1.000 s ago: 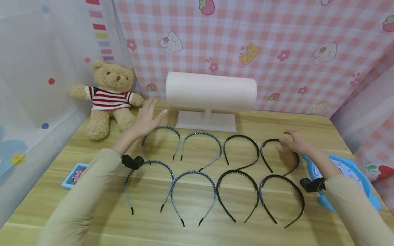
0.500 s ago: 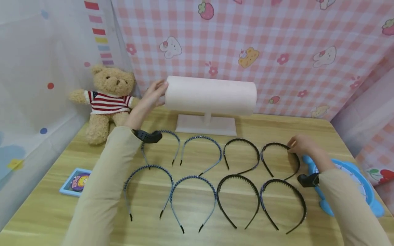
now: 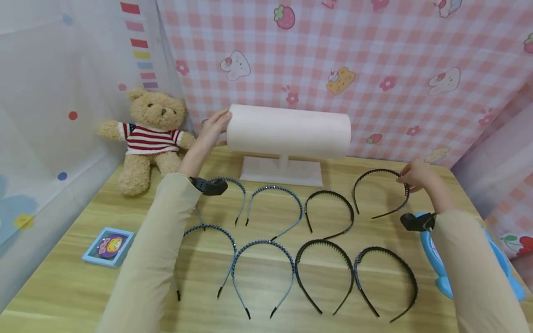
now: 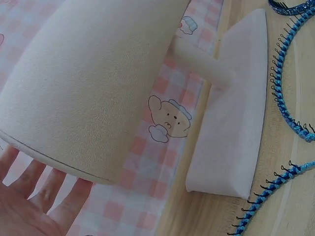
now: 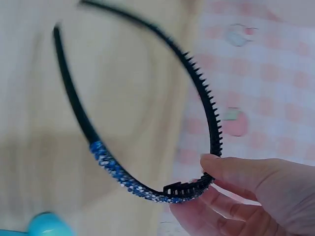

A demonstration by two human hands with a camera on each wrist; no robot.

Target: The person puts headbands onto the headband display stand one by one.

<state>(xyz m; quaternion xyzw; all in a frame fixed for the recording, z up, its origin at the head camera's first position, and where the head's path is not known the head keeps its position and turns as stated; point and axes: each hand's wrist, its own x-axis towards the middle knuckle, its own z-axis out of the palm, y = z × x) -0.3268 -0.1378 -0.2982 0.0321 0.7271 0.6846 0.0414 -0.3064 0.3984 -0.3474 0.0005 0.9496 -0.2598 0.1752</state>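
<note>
Wood tbl (image 3: 54,296), R hand (image 3: 420,176) pinching blk headband (image 5: 132,186), prob. raised

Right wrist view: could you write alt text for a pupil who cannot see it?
A person's right grip pinches a black headband with comb teeth and a glittery blue-and-white stretch, its two ends at upper left. Behind are a wooden table, left, and a pink-checked cloth, right.

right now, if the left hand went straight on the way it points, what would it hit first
The white roll, at its end nearest the left hand; the two look in contact there, though depth makes that hard to confirm.
</note>
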